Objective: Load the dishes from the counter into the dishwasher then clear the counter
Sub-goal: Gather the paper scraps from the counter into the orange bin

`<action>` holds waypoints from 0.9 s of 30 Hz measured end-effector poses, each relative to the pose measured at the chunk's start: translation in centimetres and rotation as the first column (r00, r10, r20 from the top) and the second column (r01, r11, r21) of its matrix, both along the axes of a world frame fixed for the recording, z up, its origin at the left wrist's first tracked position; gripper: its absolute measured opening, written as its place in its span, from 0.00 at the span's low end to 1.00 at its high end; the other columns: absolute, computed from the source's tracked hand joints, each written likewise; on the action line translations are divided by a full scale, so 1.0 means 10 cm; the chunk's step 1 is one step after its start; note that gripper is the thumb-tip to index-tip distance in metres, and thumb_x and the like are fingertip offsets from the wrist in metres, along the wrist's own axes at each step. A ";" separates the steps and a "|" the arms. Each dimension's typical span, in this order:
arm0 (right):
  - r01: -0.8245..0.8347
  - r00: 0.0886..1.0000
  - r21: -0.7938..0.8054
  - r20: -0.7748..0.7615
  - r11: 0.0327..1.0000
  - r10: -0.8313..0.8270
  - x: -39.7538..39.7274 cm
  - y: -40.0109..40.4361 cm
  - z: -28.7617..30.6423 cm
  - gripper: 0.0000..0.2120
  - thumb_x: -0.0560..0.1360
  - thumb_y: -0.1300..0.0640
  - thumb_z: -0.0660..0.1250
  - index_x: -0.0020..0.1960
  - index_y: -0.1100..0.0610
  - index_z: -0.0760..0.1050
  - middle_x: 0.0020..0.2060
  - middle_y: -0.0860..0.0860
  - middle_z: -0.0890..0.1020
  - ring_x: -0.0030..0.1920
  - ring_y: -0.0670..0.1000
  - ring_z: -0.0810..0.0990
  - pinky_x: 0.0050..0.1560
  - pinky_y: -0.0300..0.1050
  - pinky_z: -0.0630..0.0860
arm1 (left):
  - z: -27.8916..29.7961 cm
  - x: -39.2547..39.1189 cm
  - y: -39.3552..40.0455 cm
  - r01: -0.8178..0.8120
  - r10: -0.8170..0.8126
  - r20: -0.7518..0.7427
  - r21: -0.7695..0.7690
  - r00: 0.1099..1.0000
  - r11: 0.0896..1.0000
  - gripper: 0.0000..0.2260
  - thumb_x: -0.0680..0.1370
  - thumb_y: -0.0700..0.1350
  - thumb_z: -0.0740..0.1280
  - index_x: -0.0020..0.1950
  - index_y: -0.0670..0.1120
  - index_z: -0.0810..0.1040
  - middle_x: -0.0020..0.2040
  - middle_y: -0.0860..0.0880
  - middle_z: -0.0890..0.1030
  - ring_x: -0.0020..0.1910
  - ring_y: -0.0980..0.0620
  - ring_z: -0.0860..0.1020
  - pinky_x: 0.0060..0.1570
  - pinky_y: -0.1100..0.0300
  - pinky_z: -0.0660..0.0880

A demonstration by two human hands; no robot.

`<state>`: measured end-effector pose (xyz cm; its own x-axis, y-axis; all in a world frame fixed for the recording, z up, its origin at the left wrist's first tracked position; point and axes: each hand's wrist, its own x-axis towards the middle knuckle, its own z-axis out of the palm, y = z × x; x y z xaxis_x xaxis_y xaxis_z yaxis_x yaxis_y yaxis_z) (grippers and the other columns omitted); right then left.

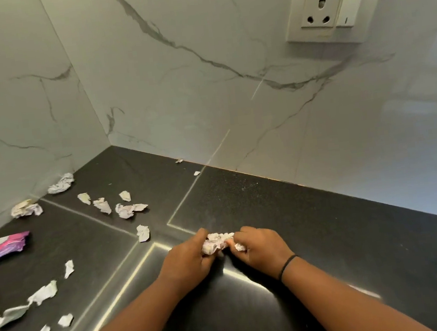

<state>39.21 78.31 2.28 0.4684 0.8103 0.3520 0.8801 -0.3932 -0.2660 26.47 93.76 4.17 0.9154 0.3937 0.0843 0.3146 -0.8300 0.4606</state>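
My left hand (188, 257) and my right hand (260, 245) meet over the black counter (317, 235). Between them sits a wad of crumpled paper scraps (217, 241). My left hand grips the wad, its fingers curled round it. My right hand pinches the wad's right end, and a small scrap (240, 247) shows under its fingers. Several more crumpled paper scraps lie loose on the counter to the left, among them one (142, 232) close to my left hand and a cluster (128, 209) farther back. No dishes or dishwasher are in view.
A purple and pink wrapper (0, 248) lies at the left edge. Torn paper strips (22, 305) lie at the lower left. Marble walls form a corner at the back. A wall socket with a switch (333, 8) sits high on the right wall.
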 end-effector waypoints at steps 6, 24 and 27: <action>0.161 0.854 0.297 -0.520 0.941 0.018 -0.74 -0.14 0.35 0.20 0.75 0.43 0.59 0.28 0.52 0.63 0.24 0.46 0.66 0.28 0.46 0.66 0.31 0.45 0.62 | 0.27 -0.71 -0.43 -0.070 0.283 0.307 -0.557 0.908 0.828 0.10 0.73 0.57 0.65 0.43 0.51 0.75 0.34 0.51 0.78 0.33 0.56 0.75 0.37 0.59 0.73; 0.444 -0.222 0.027 -0.965 0.896 0.139 -3.94 -0.84 0.46 0.09 0.74 0.53 0.68 0.43 0.60 0.77 0.30 0.58 0.73 0.26 0.53 0.71 0.26 0.40 0.68 | 0.27 -3.57 -1.86 0.014 0.629 -0.176 -0.959 0.757 -0.285 0.06 0.72 0.43 0.64 0.36 0.44 0.76 0.27 0.46 0.71 0.22 0.52 0.67 0.23 0.65 0.61; 0.438 -0.426 -0.188 -0.905 0.879 0.019 -4.49 -0.96 0.11 0.14 0.75 0.56 0.65 0.33 0.61 0.81 0.31 0.60 0.82 0.27 0.55 0.79 0.30 0.41 0.75 | -0.13 -3.97 -2.10 -0.072 0.622 -0.344 -0.905 0.703 -0.419 0.12 0.75 0.43 0.62 0.38 0.39 0.82 0.31 0.39 0.80 0.24 0.47 0.77 0.22 0.64 0.71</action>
<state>-5.70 68.70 3.39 0.4342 0.5535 -0.7107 -0.7579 -0.2019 -0.6204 -13.27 72.73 2.89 0.5556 0.4603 -0.6924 -0.0452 0.8483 0.5276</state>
